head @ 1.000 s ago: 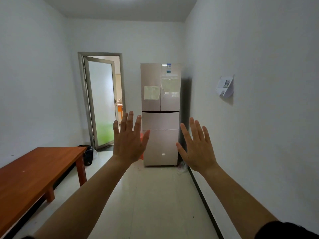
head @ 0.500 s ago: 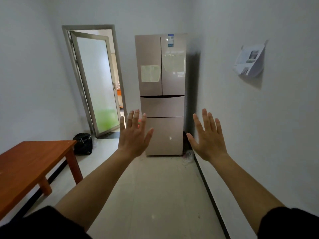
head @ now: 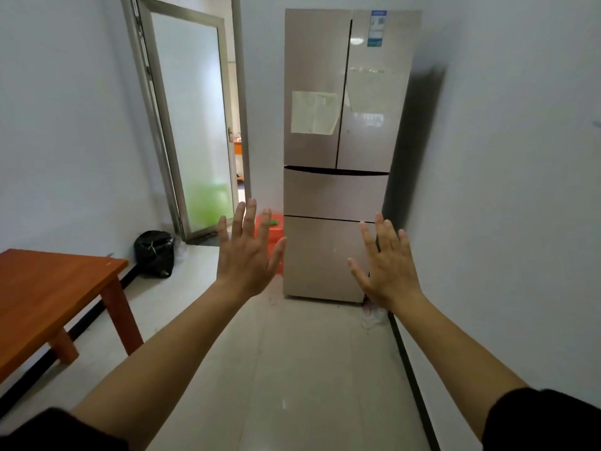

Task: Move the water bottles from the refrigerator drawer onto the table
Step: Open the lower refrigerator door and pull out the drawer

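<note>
A tall beige refrigerator (head: pixel 344 125) stands against the far wall, with two upper doors and two drawers below; the upper drawer (head: pixel 335 195) and lower drawer (head: pixel 320 258) are both closed. No water bottles are visible. My left hand (head: pixel 248 255) is raised in front of me with fingers spread, holding nothing, just left of the lower drawer. My right hand (head: pixel 385 266) is also raised and spread, overlapping the lower drawer's right edge in the view. Both hands are still well short of the refrigerator. A reddish wooden table (head: pixel 42 288) stands at the left.
A frosted glass door (head: pixel 192 125) is open at the back left. A black bag (head: pixel 155 253) lies on the floor near it. Something red (head: pixel 270 232) sits beside the refrigerator's left side. White walls flank a pale tiled floor (head: pixel 309 369); crumpled plastic (head: pixel 374 315) lies by the right wall.
The refrigerator has grown larger and closer in view as I walk toward it. The table has slid left and down. Both hands stay raised and spread.
</note>
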`<control>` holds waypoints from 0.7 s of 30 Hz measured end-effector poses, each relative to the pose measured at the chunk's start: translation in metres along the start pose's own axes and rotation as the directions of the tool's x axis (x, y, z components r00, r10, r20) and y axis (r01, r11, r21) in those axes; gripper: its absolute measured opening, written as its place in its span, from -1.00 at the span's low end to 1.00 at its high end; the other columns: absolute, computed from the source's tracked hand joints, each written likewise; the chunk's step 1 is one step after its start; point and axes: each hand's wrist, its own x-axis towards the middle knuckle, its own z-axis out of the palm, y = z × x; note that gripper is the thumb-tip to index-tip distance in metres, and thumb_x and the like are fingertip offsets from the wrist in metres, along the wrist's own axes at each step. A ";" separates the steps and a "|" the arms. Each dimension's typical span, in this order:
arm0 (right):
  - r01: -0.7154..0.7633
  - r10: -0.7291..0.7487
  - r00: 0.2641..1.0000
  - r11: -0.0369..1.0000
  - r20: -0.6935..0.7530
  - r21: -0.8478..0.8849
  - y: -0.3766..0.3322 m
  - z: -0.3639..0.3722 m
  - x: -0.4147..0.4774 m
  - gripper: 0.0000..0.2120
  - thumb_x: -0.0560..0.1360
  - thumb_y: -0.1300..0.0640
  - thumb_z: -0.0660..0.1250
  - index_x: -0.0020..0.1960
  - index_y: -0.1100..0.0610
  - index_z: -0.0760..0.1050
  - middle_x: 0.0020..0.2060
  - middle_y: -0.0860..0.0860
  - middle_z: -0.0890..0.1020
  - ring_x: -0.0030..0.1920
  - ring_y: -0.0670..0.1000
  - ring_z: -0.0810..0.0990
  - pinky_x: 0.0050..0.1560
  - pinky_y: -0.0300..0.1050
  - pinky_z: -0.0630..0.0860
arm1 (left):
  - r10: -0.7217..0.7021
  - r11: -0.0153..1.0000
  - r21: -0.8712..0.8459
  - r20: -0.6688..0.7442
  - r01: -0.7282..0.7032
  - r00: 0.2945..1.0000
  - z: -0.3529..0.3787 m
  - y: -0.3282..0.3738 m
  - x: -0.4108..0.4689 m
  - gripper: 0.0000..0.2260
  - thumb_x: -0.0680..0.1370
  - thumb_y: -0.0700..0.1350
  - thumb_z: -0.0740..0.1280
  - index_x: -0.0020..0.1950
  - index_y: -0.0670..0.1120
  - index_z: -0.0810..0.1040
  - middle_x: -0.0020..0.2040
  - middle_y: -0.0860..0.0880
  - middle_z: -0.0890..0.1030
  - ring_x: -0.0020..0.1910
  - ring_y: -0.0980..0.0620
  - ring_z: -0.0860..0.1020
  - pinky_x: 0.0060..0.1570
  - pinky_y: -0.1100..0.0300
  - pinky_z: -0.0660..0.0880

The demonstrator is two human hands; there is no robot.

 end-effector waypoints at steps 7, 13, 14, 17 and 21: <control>-0.089 0.089 0.996 0.996 0.009 0.025 0.028 0.073 0.156 -0.24 0.56 -0.31 0.00 0.62 0.07 -0.04 0.60 0.19 -0.02 0.59 0.21 0.04 0.55 0.22 0.02 | -0.020 0.999 -0.027 0.073 0.022 0.997 0.104 -0.033 0.157 -0.36 0.61 0.28 -0.10 0.58 -0.06 0.19 0.60 -0.16 0.11 0.59 -0.18 0.05 0.50 -0.25 0.01; -0.111 0.112 0.994 0.993 -0.016 0.049 0.064 0.142 0.259 -0.24 0.58 -0.31 -0.01 0.63 0.06 -0.07 0.60 0.18 -0.04 0.59 0.20 0.01 0.56 0.19 -0.03 | 0.027 0.999 -0.037 0.126 -0.022 0.992 0.207 -0.032 0.254 -0.29 0.56 0.32 -0.25 0.60 -0.03 0.12 0.62 -0.13 0.04 0.60 -0.14 -0.03 0.51 -0.19 -0.10; -0.113 0.113 0.993 0.992 -0.012 0.048 0.073 0.159 0.277 -0.24 0.57 -0.32 -0.01 0.63 0.05 -0.09 0.61 0.18 -0.05 0.59 0.20 0.00 0.56 0.19 -0.04 | 0.030 0.999 -0.028 0.139 -0.026 0.990 0.229 -0.032 0.271 -0.28 0.56 0.32 -0.27 0.60 -0.02 0.10 0.62 -0.12 0.03 0.60 -0.13 -0.04 0.52 -0.18 -0.11; -0.123 0.122 0.992 0.991 0.009 0.060 0.099 0.214 0.333 -0.20 0.56 -0.37 0.00 0.63 -0.02 -0.20 0.60 0.16 -0.15 0.60 0.21 -0.11 0.55 0.24 -0.12 | 0.013 1.000 0.000 0.180 -0.013 0.984 0.300 -0.031 0.320 -0.29 0.56 0.32 -0.27 0.60 -0.02 0.09 0.62 -0.12 0.02 0.60 -0.12 -0.06 0.53 -0.19 -0.11; -0.151 0.146 0.983 0.988 0.114 0.043 0.135 0.279 0.413 -0.12 0.50 -0.48 -0.06 0.56 -0.12 -0.43 0.52 0.14 -0.46 0.54 0.26 -0.39 0.49 0.34 -0.30 | -0.006 1.000 0.024 0.272 0.000 0.962 0.380 -0.031 0.397 -0.30 0.56 0.31 -0.28 0.61 -0.01 0.05 0.63 -0.13 0.00 0.60 -0.13 -0.07 0.52 -0.23 -0.05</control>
